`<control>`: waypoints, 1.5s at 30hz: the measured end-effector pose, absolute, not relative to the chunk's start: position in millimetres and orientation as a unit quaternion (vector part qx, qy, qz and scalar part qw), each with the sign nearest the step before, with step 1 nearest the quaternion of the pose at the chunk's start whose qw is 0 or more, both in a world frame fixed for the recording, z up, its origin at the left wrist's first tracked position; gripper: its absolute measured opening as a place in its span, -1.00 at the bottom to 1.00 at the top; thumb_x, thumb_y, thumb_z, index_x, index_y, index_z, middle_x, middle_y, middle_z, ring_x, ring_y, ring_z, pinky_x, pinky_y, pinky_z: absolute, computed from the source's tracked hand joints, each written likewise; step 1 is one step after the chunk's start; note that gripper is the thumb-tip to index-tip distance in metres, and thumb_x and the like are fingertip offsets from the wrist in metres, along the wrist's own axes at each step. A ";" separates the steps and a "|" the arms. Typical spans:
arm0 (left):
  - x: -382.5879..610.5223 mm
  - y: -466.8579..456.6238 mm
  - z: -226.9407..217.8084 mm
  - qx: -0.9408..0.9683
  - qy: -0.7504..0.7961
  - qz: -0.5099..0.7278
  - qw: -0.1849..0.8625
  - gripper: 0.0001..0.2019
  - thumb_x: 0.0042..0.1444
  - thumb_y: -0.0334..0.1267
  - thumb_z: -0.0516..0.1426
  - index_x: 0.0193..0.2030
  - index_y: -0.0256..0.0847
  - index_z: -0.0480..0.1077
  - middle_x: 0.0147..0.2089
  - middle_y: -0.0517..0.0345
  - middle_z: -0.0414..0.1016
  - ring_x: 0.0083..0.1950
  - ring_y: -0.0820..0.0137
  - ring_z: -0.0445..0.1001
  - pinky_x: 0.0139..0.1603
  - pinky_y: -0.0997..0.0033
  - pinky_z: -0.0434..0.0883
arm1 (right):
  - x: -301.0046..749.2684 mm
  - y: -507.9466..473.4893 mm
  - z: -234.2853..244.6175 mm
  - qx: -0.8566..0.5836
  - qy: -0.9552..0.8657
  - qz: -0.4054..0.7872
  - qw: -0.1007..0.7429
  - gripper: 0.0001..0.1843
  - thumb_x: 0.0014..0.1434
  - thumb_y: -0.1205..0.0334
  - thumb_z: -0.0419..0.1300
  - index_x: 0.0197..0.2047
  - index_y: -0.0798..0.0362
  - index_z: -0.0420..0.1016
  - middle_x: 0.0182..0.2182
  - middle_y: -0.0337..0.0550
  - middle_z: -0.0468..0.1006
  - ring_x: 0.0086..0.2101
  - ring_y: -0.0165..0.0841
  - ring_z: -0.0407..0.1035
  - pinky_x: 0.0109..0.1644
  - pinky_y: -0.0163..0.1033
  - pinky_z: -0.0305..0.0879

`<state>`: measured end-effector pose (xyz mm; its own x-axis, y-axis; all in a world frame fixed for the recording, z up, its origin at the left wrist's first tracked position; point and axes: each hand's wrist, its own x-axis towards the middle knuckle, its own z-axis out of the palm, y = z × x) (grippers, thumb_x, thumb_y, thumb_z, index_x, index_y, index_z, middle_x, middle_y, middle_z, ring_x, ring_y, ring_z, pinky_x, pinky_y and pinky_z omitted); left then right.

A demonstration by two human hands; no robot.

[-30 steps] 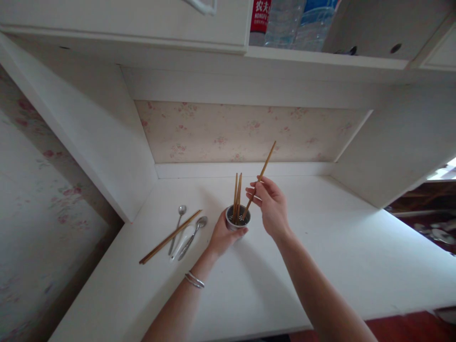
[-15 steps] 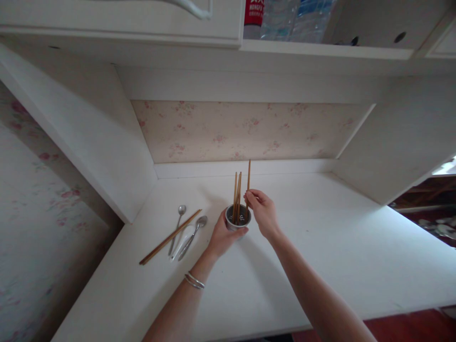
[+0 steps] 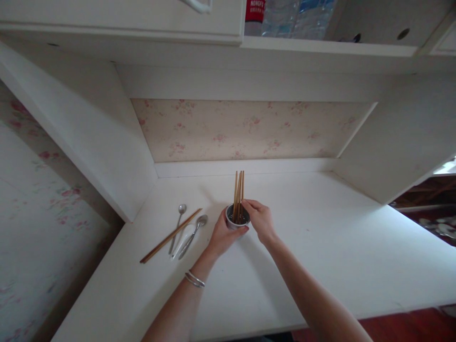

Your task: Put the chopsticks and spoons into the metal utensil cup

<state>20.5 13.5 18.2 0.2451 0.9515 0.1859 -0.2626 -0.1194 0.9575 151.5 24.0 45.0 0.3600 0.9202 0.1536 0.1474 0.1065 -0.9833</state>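
A small perforated metal holder [image 3: 231, 221] stands on the white desk [image 3: 320, 256], with several wooden chopsticks [image 3: 238, 190] upright in it. My left hand [image 3: 221, 236], bangles on its wrist, wraps around the holder from the near side. My right hand [image 3: 261, 219] rests at the holder's right rim, fingers pinched on the lower part of a chopstick standing in the holder. To the left, a pair of chopsticks [image 3: 170, 236] lies loose on the desk beside two metal spoons [image 3: 193, 231].
White shelf walls close in the desk on the left and right, with floral wallpaper [image 3: 245, 130] behind. Above, a shelf holds plastic water bottles [image 3: 285, 16]. The desk's front edge runs just below my forearms.
My right hand has lowered the tilted chopstick into the holder, where it now stands upright with the others. The left hand has kept hold of the holder.
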 end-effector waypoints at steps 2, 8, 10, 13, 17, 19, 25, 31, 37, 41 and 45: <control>20.6 13.9 17.1 0.532 0.318 0.525 0.583 -0.31 -0.19 -0.34 0.40 0.13 -0.21 0.28 0.09 -0.01 0.48 0.11 0.24 0.46 0.19 0.21 0.33 | 152.2 24.5 44.5 -0.586 -0.456 0.328 0.584 -0.62 0.07 -0.09 0.24 -0.23 0.02 0.66 -0.22 -0.09 0.68 -0.19 -0.19 0.52 -0.05 -0.09 0.39; 21.2 16.3 10.8 0.528 0.325 0.525 0.583 -0.28 -0.21 -0.31 0.42 0.14 -0.21 0.28 0.11 -0.03 0.48 0.13 0.21 0.45 0.22 0.18 0.30 | 153.6 29.0 43.0 -0.591 -0.453 0.332 0.579 -0.61 0.04 -0.10 0.25 -0.25 0.02 0.67 -0.23 -0.09 0.68 -0.20 -0.17 0.53 -0.07 -0.08 0.41; 21.1 16.8 9.5 0.528 0.322 0.528 0.582 -0.27 -0.21 -0.30 0.42 0.14 -0.20 0.28 0.11 -0.03 0.48 0.14 0.21 0.44 0.22 0.17 0.30 | 153.6 30.1 43.0 -0.589 -0.456 0.338 0.576 -0.62 0.04 -0.10 0.25 -0.25 0.02 0.67 -0.23 -0.09 0.68 -0.20 -0.17 0.53 -0.08 -0.08 0.42; 20.8 16.9 8.9 0.530 0.314 0.530 0.583 -0.27 -0.20 -0.30 0.42 0.15 -0.20 0.27 0.12 -0.04 0.47 0.14 0.22 0.44 0.21 0.18 0.31 | 153.8 30.6 42.7 -0.587 -0.461 0.345 0.570 -0.63 0.06 -0.08 0.25 -0.24 0.01 0.67 -0.21 -0.09 0.68 -0.19 -0.16 0.53 -0.07 -0.07 0.42; 20.6 16.2 10.3 0.537 0.320 0.527 0.575 -0.29 -0.19 -0.29 0.42 0.14 -0.21 0.28 0.11 -0.03 0.48 0.14 0.21 0.44 0.22 0.17 0.32 | 154.3 30.1 40.6 -0.582 -0.466 0.353 0.565 -0.64 0.07 -0.07 0.25 -0.22 -0.01 0.67 -0.20 -0.11 0.68 -0.16 -0.15 0.53 -0.03 -0.04 0.42; 20.5 15.7 11.6 0.534 0.322 0.530 0.574 -0.29 -0.20 -0.29 0.42 0.13 -0.20 0.29 0.10 -0.02 0.49 0.12 0.22 0.45 0.21 0.17 0.32 | 154.2 29.7 39.9 -0.579 -0.469 0.358 0.564 -0.66 0.07 -0.05 0.25 -0.21 -0.02 0.67 -0.19 -0.11 0.67 -0.14 -0.15 0.52 0.00 -0.03 0.41; 20.0 14.0 17.0 0.536 0.329 0.527 0.571 -0.30 -0.19 -0.29 0.42 0.13 -0.19 0.31 0.11 -0.01 0.49 0.13 0.23 0.45 0.21 0.20 0.32 | 156.1 22.3 42.8 -0.558 -0.472 0.362 0.579 -0.61 0.11 -0.08 0.24 -0.12 -0.03 0.64 -0.07 -0.11 0.63 -0.01 -0.17 0.46 0.17 0.00 0.29; 20.2 11.0 22.1 0.538 0.318 0.519 0.583 -0.34 -0.16 -0.29 0.40 0.12 -0.17 0.31 0.11 0.00 0.49 0.11 0.23 0.46 0.15 0.23 0.37 | 160.0 -0.8 25.3 -0.490 -0.484 0.423 0.589 -0.35 0.14 -0.06 0.26 0.26 -0.09 0.29 0.17 -0.07 0.43 0.13 -0.19 0.34 0.25 0.04 0.20; 18.9 11.8 16.9 0.547 0.351 0.511 0.563 -0.28 -0.24 -0.34 0.43 0.12 -0.19 0.32 0.05 -0.01 0.51 0.05 0.20 0.48 0.11 0.21 0.40 | 150.8 -13.4 8.2 -0.422 -0.538 0.452 0.573 -0.14 -0.03 0.08 0.43 0.29 -0.06 0.19 0.17 0.00 0.42 0.15 -0.12 0.31 0.28 0.11 0.15; 19.1 10.7 19.7 0.579 0.341 0.495 0.551 -0.33 -0.21 -0.33 0.41 0.10 -0.19 0.33 0.03 -0.01 0.51 0.03 0.21 0.48 0.10 0.20 0.41 | 148.7 -15.8 10.4 -0.423 -0.552 0.433 0.573 -0.26 0.03 0.10 0.38 0.25 -0.04 0.25 0.14 -0.01 0.45 0.13 -0.12 0.33 0.27 0.11 0.16; 12.5 3.5 25.6 0.632 0.335 0.487 0.501 -0.26 -0.21 -0.33 0.41 0.18 -0.16 0.30 0.16 -0.06 0.42 0.17 0.16 0.41 0.24 0.15 0.30 | 150.7 -16.0 7.7 -0.424 -0.558 0.422 0.575 -0.26 0.04 0.12 0.38 0.25 -0.05 0.24 0.15 -0.02 0.44 0.13 -0.12 0.33 0.26 0.09 0.18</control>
